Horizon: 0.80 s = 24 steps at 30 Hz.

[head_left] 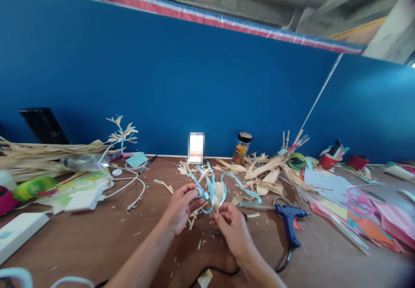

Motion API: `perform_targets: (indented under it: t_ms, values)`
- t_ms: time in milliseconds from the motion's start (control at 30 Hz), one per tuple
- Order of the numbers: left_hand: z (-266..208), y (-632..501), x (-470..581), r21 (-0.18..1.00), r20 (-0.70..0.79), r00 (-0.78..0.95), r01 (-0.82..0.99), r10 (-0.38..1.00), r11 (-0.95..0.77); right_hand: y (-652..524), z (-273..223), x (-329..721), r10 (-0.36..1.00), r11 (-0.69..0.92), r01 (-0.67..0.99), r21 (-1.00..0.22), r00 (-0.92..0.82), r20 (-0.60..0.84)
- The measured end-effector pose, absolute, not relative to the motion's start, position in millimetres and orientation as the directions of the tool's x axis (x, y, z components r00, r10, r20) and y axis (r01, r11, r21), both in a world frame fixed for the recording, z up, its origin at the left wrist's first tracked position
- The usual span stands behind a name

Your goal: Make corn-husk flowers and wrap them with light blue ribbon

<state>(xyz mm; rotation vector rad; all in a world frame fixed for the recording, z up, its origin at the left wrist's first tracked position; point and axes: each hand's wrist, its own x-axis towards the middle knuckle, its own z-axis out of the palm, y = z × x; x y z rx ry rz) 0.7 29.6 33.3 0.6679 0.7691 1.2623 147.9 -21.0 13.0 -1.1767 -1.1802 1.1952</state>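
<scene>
Near the middle of the brown table, my left hand [181, 206] is closed around a thin stem [199, 187] wrapped in light blue ribbon. Pale dried-husk petals [184, 168] spread from its upper end. Between the thumb and fingers of my right hand [234, 228] is a pale piece of dried husk [219, 192], held upright by its lower end. Light blue ribbon [212, 189] loops between the hands and curls across the table to the right. The fingertips of both hands are partly hidden.
A blue glue gun [288, 223] lies right of my right hand, its cord running toward me. A black-lidded jar [241, 148] and loose husks [267, 171] are behind. Left stand a finished-looking husk flower stem [122, 133] and white cables [142, 184]. Coloured paper [333, 184] covers the right.
</scene>
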Motion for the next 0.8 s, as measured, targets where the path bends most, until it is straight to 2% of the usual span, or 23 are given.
perform_targets:
  t_ms: [100,167,300,400,500,600,700,800]
  values:
    - [34,31,0,0.833,-0.161,0.124,-0.514,0.979,0.202,-20,15,154,0.991,0.127,0.166,-0.978,0.025,0.133]
    - [34,32,-1,0.855,-0.170,0.122,-0.475,0.978,0.208,-18,19,160,0.988,0.149,0.228,-0.962,0.006,0.154]
    - [35,33,-4,0.873,-0.150,0.158,-0.443,0.976,0.205,-13,38,171,0.997,0.076,0.113,-0.991,-0.029,0.074]
    - [37,30,-6,0.862,-0.137,0.262,-0.444,0.955,0.245,-8,53,173,0.998,0.035,-0.017,-0.999,-0.046,0.036]
    - [39,26,-7,0.841,-0.134,0.368,-0.449,0.920,0.302,-3,58,168,0.975,-0.043,-0.093,-0.995,-0.223,-0.021]
    - [39,25,-6,0.836,-0.129,0.384,-0.453,0.914,0.309,2,51,161,0.937,-0.097,-0.128,-0.987,-0.345,-0.048]
    - [38,26,-7,0.843,-0.111,0.365,-0.459,0.925,0.282,5,40,157,0.945,-0.017,-0.108,-0.994,-0.327,0.020]
    - [38,27,-8,0.831,-0.083,0.374,-0.486,0.924,0.271,5,34,157,0.955,0.106,-0.003,-0.994,-0.279,0.103]
